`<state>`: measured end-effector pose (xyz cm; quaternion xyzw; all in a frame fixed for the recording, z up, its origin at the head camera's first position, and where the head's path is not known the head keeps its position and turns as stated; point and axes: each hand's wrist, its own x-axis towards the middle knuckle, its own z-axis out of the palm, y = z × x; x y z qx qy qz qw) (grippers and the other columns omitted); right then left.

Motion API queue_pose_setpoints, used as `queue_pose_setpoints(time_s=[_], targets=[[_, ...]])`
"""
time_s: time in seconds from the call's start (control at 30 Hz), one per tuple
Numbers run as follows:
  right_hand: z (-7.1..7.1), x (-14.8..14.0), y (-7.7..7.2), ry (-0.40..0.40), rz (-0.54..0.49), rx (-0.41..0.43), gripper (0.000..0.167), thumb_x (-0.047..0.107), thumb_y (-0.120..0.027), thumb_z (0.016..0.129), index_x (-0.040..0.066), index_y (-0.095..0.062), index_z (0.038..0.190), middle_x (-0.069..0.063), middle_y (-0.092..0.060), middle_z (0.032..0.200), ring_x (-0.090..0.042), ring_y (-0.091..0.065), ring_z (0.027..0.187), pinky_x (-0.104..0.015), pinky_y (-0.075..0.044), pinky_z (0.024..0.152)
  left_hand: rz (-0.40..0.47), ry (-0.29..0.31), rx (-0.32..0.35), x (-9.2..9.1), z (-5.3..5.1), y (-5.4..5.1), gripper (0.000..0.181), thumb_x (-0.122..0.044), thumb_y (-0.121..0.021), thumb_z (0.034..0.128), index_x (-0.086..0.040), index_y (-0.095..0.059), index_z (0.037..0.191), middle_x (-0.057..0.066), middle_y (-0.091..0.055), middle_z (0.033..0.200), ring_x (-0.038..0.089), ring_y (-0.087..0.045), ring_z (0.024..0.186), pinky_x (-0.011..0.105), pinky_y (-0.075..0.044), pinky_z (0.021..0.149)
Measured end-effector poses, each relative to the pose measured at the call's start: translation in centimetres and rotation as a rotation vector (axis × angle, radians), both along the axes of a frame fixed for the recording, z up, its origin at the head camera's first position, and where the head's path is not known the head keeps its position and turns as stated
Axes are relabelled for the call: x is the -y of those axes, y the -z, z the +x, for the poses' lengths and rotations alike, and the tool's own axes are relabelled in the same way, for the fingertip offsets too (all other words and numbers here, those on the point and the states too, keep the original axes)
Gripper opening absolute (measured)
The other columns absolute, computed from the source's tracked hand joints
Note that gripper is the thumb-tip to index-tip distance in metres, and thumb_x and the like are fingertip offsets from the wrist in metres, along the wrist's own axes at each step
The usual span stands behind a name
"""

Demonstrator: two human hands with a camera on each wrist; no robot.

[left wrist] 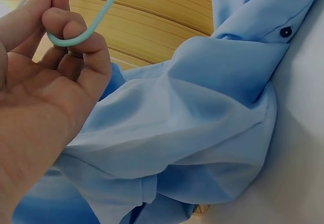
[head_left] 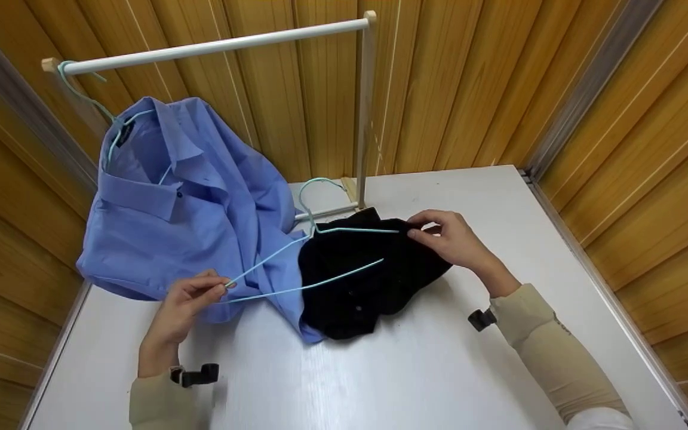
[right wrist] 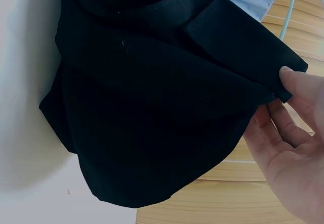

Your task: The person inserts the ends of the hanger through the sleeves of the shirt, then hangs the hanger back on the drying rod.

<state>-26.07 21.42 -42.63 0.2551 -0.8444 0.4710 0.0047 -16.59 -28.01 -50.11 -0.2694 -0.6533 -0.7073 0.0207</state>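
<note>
My left hand (head_left: 192, 301) pinches one end of a mint-green wire hanger (head_left: 272, 258); the left wrist view shows its rounded end looped round the fingers. The hanger's other end goes into a bunched black garment (head_left: 344, 298), and its hook points up toward the rack. With thumb and fingers, my right hand (head_left: 448, 239) pinches the upper edge of the black garment, seen closely as black cloth (right wrist: 152, 92) in the right wrist view. Behind the left hand hangs a blue collared shirt (head_left: 159, 239) on another mint-green hanger (head_left: 90, 98). Part of the shirt lies beneath the hanger and black garment.
A small clothes rack with a white top bar (head_left: 218, 46) and a wooden upright (head_left: 366, 113) stands at the back of the white table (head_left: 439, 370). Wood-patterned walls (head_left: 451, 77) enclose the table at the back and both sides.
</note>
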Motion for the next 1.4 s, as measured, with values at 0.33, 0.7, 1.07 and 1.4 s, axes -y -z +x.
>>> queue_pose_setpoints(time_s=[0.33, 0.7, 1.07, 1.4], targets=[[-1.3, -0.6, 2.1, -0.060, -0.010, -0.024, 0.018, 0.004, -0.074, 0.094, 0.002, -0.075, 0.112, -0.008, -0.073, 0.110, -0.022, -0.066, 0.103, -0.038, -0.055, 0.088, 0.033, 0.037, 0.019, -0.5, -0.3, 0.3, 0.018, 0.015, -0.054, 0.0985, 0.020, -0.067, 0.111, 0.011, -0.058, 0.088, 0.011, -0.052, 0.084, 0.023, -0.045, 0.074], [-1.0, -0.2, 1.7, -0.086, 0.015, -0.035, 0.019, 0.005, -0.075, 0.094, 0.002, -0.075, 0.112, -0.006, -0.073, 0.109, -0.023, -0.067, 0.099, -0.039, -0.055, 0.086, 0.030, 0.021, 0.013, -1.2, -0.7, 0.7, 0.019, 0.015, -0.054, 0.0982, 0.019, -0.068, 0.111, 0.008, -0.059, 0.090, 0.011, -0.052, 0.085, 0.020, -0.044, 0.075], [-0.8, 0.2, 1.3, -0.127, 0.037, -0.081, 0.018, 0.006, -0.074, 0.095, 0.004, -0.075, 0.113, -0.004, -0.073, 0.111, -0.019, -0.067, 0.100, -0.042, -0.055, 0.086, 0.010, 0.013, 0.029, -1.9, -1.1, 0.7, 0.019, 0.015, -0.053, 0.0990, 0.023, -0.065, 0.111, 0.006, -0.056, 0.087, 0.013, -0.048, 0.079, 0.023, -0.040, 0.071], [-0.8, 0.6, 1.2, -0.145, 0.034, -0.121, 0.018, 0.005, -0.074, 0.095, 0.003, -0.075, 0.113, -0.005, -0.074, 0.109, -0.019, -0.067, 0.096, -0.040, -0.056, 0.082, 0.024, 0.020, 0.022, -2.7, -1.4, 0.7, 0.018, 0.016, -0.053, 0.0983, 0.024, -0.064, 0.110, 0.006, -0.059, 0.088, 0.011, -0.049, 0.080, 0.024, -0.041, 0.071]])
